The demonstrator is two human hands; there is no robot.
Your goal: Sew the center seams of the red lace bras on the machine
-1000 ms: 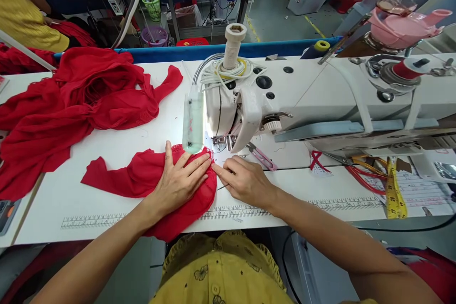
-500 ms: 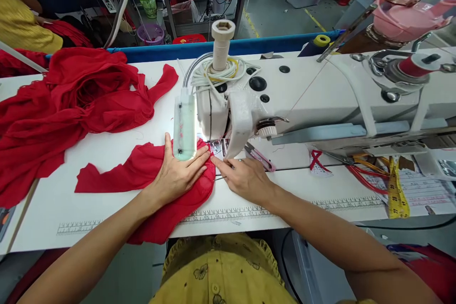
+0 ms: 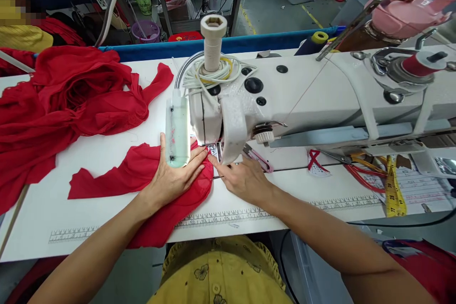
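Note:
My left hand [image 3: 178, 173] lies flat, fingers spread, on a piece of red fabric [image 3: 194, 194] under the sewing machine. Its fingertips are close to the presser foot [image 3: 213, 150]. From the other side, my right hand [image 3: 245, 178] reaches in with its index finger stretched to the fabric's right edge, beside the foot. Its other fingers are bent, and the thumb is hidden. The white sewing machine [image 3: 302, 85] stands over the work, with a small lit lamp [image 3: 177, 130] above my left hand. Behind my right hand lie pink-handled snips [image 3: 259, 157].
A heap of red fabric [image 3: 81, 90] fills the left of the table. To the right are orange-handled scissors [image 3: 366, 160], a yellow measuring tape [image 3: 392, 190] and paper. A printed ruler [image 3: 221, 218] runs along the front edge. Another person's yellow sleeve [image 3: 24, 35] shows at upper left.
The view has shifted slightly, so most things appear a little further left. Both hands keep nearly the same place on the fabric.

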